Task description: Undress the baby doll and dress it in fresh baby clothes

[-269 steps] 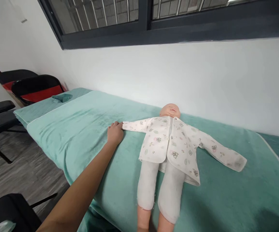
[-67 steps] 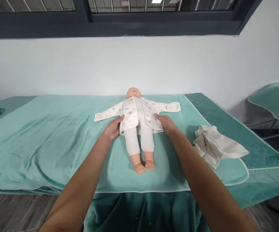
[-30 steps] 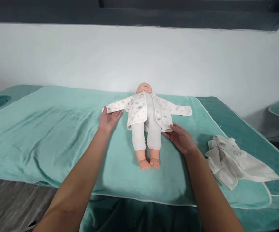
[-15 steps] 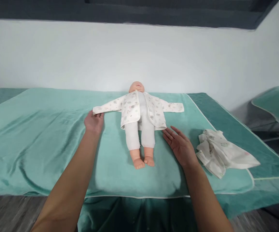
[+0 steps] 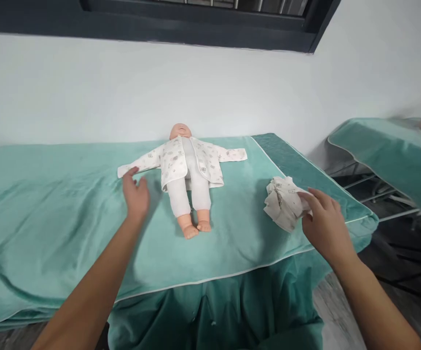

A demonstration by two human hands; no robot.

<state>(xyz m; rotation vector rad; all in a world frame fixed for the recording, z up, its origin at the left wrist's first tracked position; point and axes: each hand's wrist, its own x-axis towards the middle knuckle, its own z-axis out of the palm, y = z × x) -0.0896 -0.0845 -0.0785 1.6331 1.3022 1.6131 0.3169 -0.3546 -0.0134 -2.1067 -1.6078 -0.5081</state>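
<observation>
A baby doll (image 5: 189,199) lies on its back in white underclothes, its bare feet toward me. It wears an unfastened white patterned baby jacket (image 5: 174,160), both sleeves spread out sideways. My left hand (image 5: 135,194) is at the end of the left-hand sleeve, its fingers apart and not gripping; whether a fingertip touches the cuff I cannot tell. To the right lies a crumpled white patterned baby garment (image 5: 283,201). My right hand (image 5: 325,221) pinches its right end between thumb and fingers, hiding that part.
A green blanket (image 5: 60,233) with wrinkles on its left covers the bed, which stands against a white wall (image 5: 123,87). At the right is another green-covered bed (image 5: 388,146) on a metal frame. A dark window frame (image 5: 195,29) runs above.
My right hand has moved right, from beside the jacket's hem to the crumpled garment, and has taken hold of it. My left hand has come off the sleeve's underside. The view has turned right.
</observation>
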